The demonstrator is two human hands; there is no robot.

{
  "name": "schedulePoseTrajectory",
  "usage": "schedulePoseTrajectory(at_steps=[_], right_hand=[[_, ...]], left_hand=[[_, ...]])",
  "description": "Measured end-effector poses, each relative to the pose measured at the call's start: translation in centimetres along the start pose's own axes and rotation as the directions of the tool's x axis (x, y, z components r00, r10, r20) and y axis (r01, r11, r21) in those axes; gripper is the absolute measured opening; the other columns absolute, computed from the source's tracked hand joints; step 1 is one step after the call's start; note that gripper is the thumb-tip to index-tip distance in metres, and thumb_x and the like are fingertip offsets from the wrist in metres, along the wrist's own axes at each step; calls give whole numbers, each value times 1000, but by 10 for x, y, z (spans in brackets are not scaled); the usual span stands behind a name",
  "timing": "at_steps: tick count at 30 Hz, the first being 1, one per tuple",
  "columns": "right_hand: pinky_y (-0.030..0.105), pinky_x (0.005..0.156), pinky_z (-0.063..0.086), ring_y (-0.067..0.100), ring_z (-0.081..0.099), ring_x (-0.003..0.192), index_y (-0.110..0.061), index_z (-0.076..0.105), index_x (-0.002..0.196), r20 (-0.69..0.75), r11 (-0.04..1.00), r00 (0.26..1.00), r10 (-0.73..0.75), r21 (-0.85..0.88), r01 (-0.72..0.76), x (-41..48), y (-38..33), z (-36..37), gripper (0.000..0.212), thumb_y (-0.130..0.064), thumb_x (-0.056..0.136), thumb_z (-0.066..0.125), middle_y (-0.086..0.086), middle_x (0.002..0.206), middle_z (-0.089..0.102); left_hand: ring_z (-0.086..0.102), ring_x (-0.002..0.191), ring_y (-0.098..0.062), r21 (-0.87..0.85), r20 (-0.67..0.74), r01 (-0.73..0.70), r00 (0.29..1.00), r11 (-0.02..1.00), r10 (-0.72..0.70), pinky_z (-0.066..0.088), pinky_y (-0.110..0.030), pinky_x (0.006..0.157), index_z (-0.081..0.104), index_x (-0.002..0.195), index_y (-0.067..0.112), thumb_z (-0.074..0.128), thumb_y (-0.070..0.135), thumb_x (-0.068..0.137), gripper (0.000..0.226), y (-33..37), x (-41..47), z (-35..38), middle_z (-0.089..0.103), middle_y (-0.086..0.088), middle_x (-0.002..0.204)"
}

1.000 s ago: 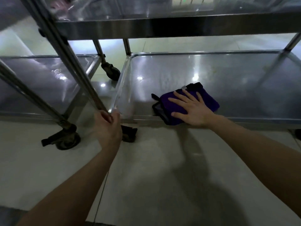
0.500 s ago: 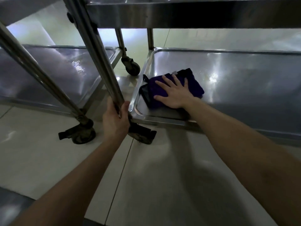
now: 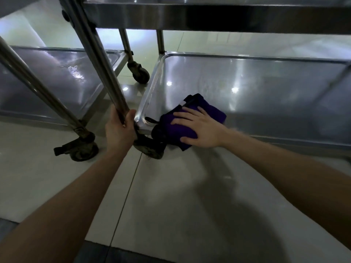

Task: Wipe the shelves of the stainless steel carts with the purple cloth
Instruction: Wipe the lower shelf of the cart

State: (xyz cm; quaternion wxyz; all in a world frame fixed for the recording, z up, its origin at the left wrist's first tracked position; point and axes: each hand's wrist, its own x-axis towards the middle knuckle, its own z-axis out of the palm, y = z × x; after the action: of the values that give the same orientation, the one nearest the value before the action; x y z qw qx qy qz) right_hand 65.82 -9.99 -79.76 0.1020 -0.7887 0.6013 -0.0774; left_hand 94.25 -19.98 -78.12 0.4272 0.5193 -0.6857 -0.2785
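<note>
A folded purple cloth [image 3: 171,128] lies at the front left corner of the bottom shelf [image 3: 256,88] of the right stainless steel cart, partly over the shelf's front rim. My right hand [image 3: 199,128] presses flat on the cloth, fingers spread and pointing left. My left hand [image 3: 118,130] is wrapped around the cart's front left upright post [image 3: 98,57], just above the shelf corner. The cart's upper shelf [image 3: 209,14] spans the top of the view.
A second steel cart stands to the left, its bottom shelf [image 3: 57,76] close beside the first. Black caster wheels sit at the post feet [image 3: 81,149], [image 3: 150,149] and behind [image 3: 139,73]. Pale tiled floor [image 3: 171,196] stretches in front.
My right hand has slid the cloth from the shelf's left corner back toward the front rim. The left hand keeps its grip on the post. The view has shifted slightly.
</note>
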Motion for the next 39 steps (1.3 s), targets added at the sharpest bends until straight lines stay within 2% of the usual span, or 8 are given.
schedulePoseTrajectory(at_steps=[6,11,17,22,28,30,34,39], right_hand=[[63,132,9,16,8,167,-42,33,167,-34,989,989,147,-19,-147,-118,59,-13,69,-52,105,61,-15,178,21],[61,133,3,15,5,168,-43,33,167,-54,980,979,195,-24,-197,-169,82,-19,71,-52,103,61,-16,179,20],[53,133,-2,11,7,167,-45,40,163,-69,912,911,407,85,-401,-282,142,-43,68,-48,98,57,-19,177,23],[62,132,-1,16,12,167,-47,47,158,-131,592,579,805,236,-770,-359,211,-62,53,-46,106,48,-14,177,27],[79,123,-9,41,-7,166,-37,22,172,-107,176,156,982,228,-958,-245,191,-48,75,-63,102,35,1,183,6],[81,121,-10,45,-9,165,-37,21,172,-112,293,275,955,208,-933,-174,150,-39,77,-64,100,34,2,183,5],[75,120,-19,39,-9,167,-41,26,170,-19,772,781,624,165,-613,-46,62,-19,68,-60,106,37,-1,183,6],[61,129,-12,21,0,168,-45,32,168,17,878,894,448,177,-444,-48,84,-27,59,-60,110,37,-11,181,14]], left_hand=[[58,125,-48,328,-378,107,925,939,27,46,-55,107,55,143,-3,59,30,100,54,30,-58,40,59,-26,135],[53,138,-38,341,293,-497,863,798,412,41,-54,116,53,153,15,66,31,103,55,76,-129,131,57,-14,148],[52,133,-42,444,394,-531,839,722,375,41,-55,111,65,139,19,39,49,111,48,81,-127,182,57,-11,146],[50,130,-41,482,375,-525,847,701,377,38,-56,108,63,141,23,44,48,109,45,79,-128,185,53,-7,147],[47,135,-41,467,395,-507,853,725,342,34,-56,111,64,141,22,45,48,106,47,86,-129,181,52,-6,147],[48,135,-41,479,393,-493,860,726,325,34,-56,111,64,140,21,45,48,106,47,89,-128,179,53,-6,148],[46,141,-39,475,416,-498,854,725,313,35,-56,115,57,145,21,40,51,108,51,90,-128,176,51,-9,155],[44,142,-36,491,400,-507,853,708,334,36,-54,116,58,144,23,44,49,110,45,82,-128,172,49,-6,157]])
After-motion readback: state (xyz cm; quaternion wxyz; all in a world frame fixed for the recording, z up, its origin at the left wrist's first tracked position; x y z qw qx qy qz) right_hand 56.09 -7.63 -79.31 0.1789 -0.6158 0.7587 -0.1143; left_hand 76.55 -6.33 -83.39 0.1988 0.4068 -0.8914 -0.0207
